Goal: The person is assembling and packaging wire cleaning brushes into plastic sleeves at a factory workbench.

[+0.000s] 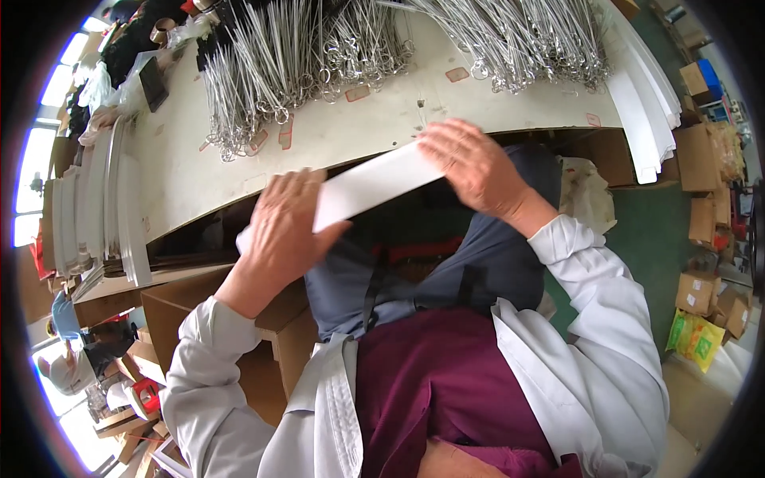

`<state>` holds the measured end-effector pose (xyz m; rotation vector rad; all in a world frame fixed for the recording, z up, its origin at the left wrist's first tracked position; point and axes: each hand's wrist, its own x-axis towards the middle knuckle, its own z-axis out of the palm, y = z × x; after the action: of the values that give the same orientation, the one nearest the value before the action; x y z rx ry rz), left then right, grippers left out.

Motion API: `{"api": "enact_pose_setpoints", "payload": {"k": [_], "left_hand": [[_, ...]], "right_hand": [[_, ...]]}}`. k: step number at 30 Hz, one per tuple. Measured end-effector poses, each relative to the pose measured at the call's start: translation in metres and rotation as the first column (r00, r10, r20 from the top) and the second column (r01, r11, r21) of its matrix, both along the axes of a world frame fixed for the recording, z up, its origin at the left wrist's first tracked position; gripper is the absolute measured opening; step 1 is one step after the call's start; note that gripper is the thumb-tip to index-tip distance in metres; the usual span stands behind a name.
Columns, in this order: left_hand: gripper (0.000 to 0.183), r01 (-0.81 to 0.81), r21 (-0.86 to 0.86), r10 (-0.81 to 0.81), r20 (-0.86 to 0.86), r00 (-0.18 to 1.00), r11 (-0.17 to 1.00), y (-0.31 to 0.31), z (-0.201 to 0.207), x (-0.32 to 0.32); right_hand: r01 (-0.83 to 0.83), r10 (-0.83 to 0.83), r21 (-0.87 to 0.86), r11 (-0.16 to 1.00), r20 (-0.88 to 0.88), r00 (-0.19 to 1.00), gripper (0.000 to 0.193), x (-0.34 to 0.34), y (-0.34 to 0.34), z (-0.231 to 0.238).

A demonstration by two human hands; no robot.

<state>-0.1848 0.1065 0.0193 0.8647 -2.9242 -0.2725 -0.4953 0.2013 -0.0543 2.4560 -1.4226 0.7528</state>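
Note:
Between my two hands, a long, narrow white box (381, 182) slants across my lap in front of the table edge, its right end higher than its left. My left hand (285, 219) lies over the left part with fingers closed round it and the thumb along the near side. The far right end is gripped by my right hand (470, 163), its fingers blurred and bent over the top. Whether the box is folded flat or formed cannot be made out. Beyond my hands, bundles of thin metal rods with ring ends (275, 68) lie on the table.
The pale table (335, 135) also bears another rod bundle (526, 48) at right. Flat white strips are stacked at the left (111, 199) and right (641, 115) ends. A cardboard box (179, 307) stands open beside my left knee. Cartons (701, 175) line the right side.

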Motion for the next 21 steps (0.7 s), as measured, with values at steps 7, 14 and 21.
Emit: {"api": "enact_pose_setpoints", "payload": {"k": [7, 14, 21], "left_hand": [[0.059, -0.056, 0.355, 0.103, -0.114, 0.988, 0.933, 0.011, -0.024, -0.038], [0.062, -0.234, 0.429, 0.330, -0.164, 0.930, 0.873, 0.045, -0.046, -0.031], [0.076, -0.230, 0.503, 0.360, -0.176, 0.916, 0.833, 0.068, -0.057, -0.028]], "right_hand": [[-0.017, 0.014, 0.012, 1.000, 0.214, 0.977, 0.040, 0.044, -0.001, 0.023], [0.206, -0.205, 0.067, 0.976, 0.591, 0.780, 0.042, 0.070, 0.033, -0.010], [-0.070, -0.356, 0.433, 0.899, 0.814, 0.458, 0.026, 0.088, 0.042, -0.018]]}}
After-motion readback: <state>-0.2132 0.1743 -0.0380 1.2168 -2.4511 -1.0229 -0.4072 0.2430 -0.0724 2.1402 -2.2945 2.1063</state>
